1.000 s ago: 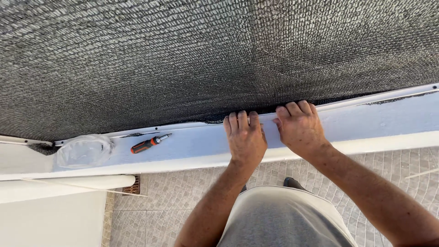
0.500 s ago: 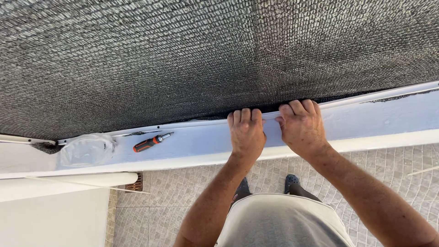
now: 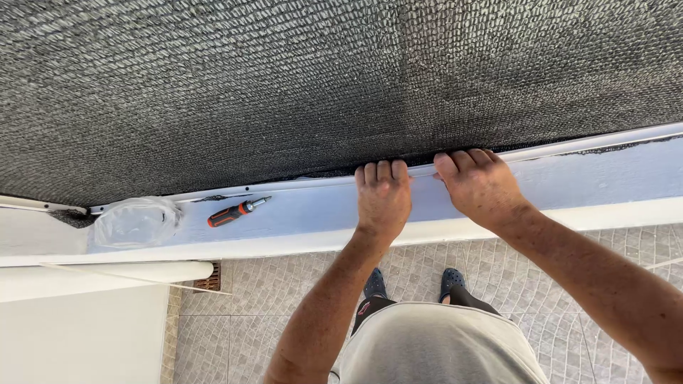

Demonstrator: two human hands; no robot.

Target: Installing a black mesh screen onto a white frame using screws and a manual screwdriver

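Note:
A dark grey woven mesh screen [image 3: 320, 78] fills the upper view, its lower edge running along a white rail [image 3: 590, 142] on top of a white ledge [image 3: 299, 220]. My left hand [image 3: 383, 199] lies flat on the ledge, fingertips pressing the mesh edge into the rail. My right hand [image 3: 480, 186] does the same just to its right, fingers curled against the rail. Neither hand holds a tool. The two hands sit a few centimetres apart.
A screwdriver with an orange and black handle [image 3: 235, 212] lies on the ledge to the left. Further left sits a crumpled clear plastic bag [image 3: 135, 222]. Below is a tiled floor [image 3: 284, 299], my dark shoes, and a white wall at lower left.
Both hands have stayed side by side on the mesh edge, shifting slightly to the right along the rail. The screwdriver and bag have not moved on the ledge.

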